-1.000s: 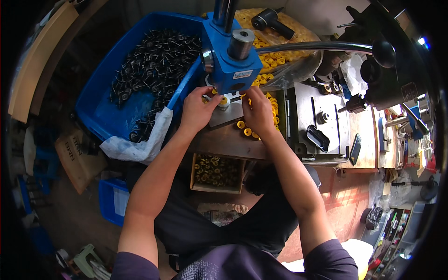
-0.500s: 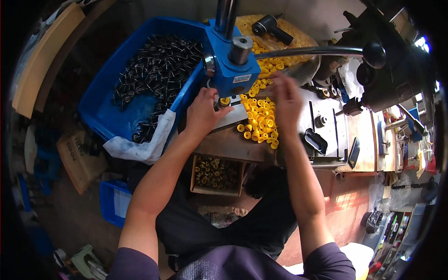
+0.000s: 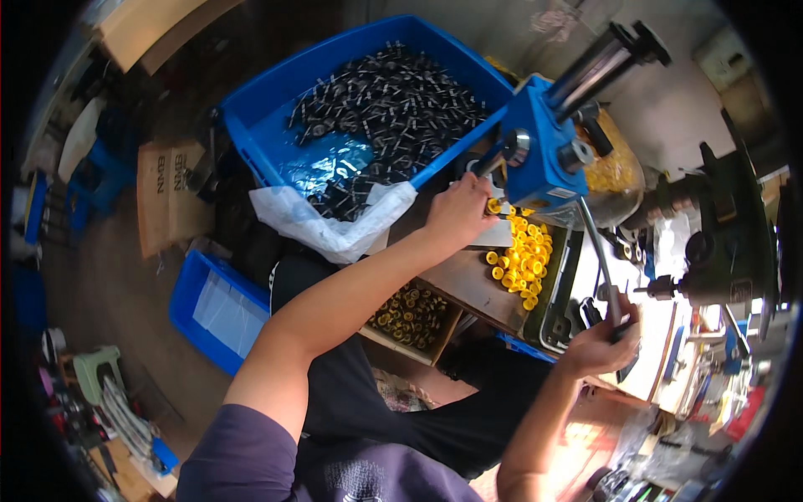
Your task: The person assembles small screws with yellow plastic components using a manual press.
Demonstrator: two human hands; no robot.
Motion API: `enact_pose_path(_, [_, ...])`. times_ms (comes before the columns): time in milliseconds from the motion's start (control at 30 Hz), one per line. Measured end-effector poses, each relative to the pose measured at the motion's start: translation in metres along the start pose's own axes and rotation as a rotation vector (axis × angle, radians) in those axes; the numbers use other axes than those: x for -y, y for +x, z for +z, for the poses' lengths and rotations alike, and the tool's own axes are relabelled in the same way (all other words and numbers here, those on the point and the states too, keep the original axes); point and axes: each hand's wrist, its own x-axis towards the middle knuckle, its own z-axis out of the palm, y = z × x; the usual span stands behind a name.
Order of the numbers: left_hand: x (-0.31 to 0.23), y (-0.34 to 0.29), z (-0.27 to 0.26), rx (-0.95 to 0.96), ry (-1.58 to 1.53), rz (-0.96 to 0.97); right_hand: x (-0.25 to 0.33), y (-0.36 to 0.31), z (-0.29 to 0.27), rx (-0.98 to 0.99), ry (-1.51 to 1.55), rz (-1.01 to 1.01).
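My left hand (image 3: 458, 211) is at the blue arbor press (image 3: 539, 138), its thumb and fingers closed about a small yellow cap (image 3: 494, 206) under the press head. A metal block (image 3: 495, 235) lies just below those fingertips. Whether another part sits with the cap is hidden by the hand. Down at the right, my right hand (image 3: 604, 341) is wrapped round the end of the press's long lever (image 3: 599, 255), which slopes down toward me. A pile of loose yellow caps (image 3: 525, 255) lies on the bench beside the block.
Black stemmed parts fill a large blue bin (image 3: 259, 159) behind my left arm. Below the bench edge, a cardboard box (image 3: 433, 350) holds yellow-and-dark pieces. A drill press (image 3: 728, 243) stands on the right. A smaller blue tub (image 3: 188, 314) is on the floor.
My right hand has gone from above the yellow caps to the lever's end, and the lever has swung down. The left hand stays at the press. The whole view has turned.
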Motion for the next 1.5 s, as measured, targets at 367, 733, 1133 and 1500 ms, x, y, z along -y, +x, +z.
enact_pose_path(367, [0.002, 0.002, 0.008, -0.031, 0.055, 0.066, -0.078, -0.094, -0.014, 0.237, -0.076, 0.453])
enact_pose_path(733, [-0.003, 0.007, -0.003, -0.065, -0.081, 0.022, 0.087, 0.114, 0.082, 0.241, 0.259, 0.163])
enact_pose_path(1133, [-0.009, -0.021, -0.046, 1.186, -0.422, -0.036, -0.127, 0.021, 0.046, 0.997, -0.662, -0.07])
enact_pose_path(1500, [0.096, -0.159, 0.15, 0.462, -0.047, -0.248, -0.174, -0.008, 0.075, 1.185, -0.824, -0.146])
